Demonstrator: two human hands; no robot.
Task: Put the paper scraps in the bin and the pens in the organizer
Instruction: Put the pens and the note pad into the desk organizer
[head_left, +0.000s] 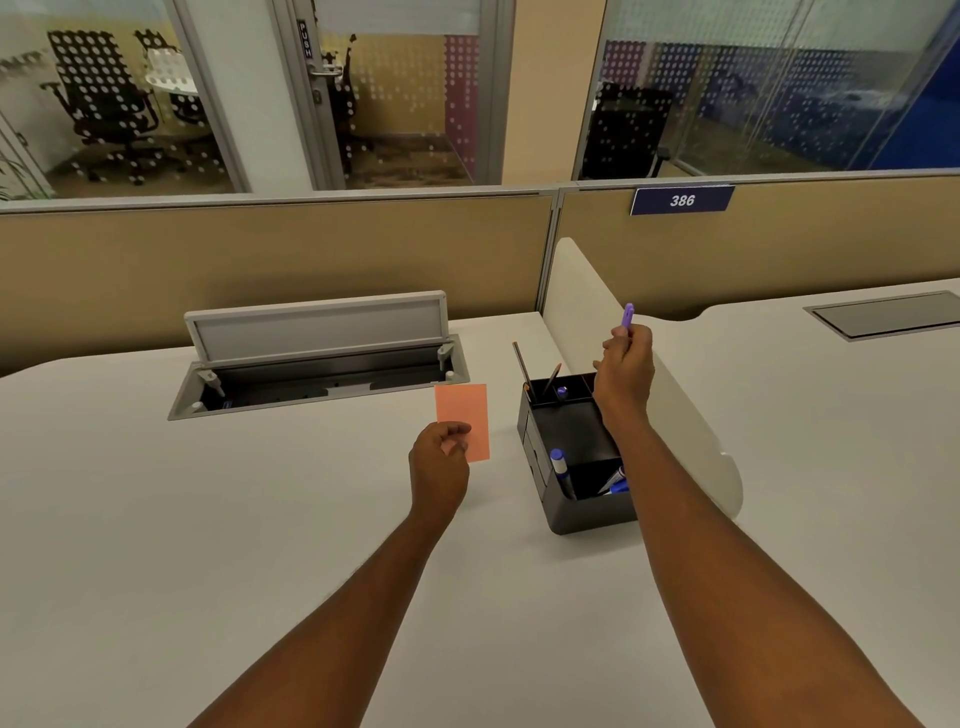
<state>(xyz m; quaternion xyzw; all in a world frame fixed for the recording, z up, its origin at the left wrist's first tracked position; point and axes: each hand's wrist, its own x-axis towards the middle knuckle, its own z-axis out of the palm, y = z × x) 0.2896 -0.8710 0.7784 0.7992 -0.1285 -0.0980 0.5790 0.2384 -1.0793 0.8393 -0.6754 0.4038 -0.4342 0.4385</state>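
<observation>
My left hand (439, 460) pinches the lower corner of an orange paper scrap (464, 413), held upright over the desk. My right hand (625, 371) grips a purple pen (627, 315) upright above the back compartments of the black organizer (571, 512). The organizer stands on the white desk to the right of the paper. Two pencils (521, 366) lean in its back left compartment, and blue-capped markers (560, 465) lie in its front compartment. No bin is in view.
An open grey cable tray (317, 358) with a raised lid is set into the desk at the back left. A curved white divider (691, 415) stands just right of the organizer. A beige partition (311, 249) closes off the back of the desk.
</observation>
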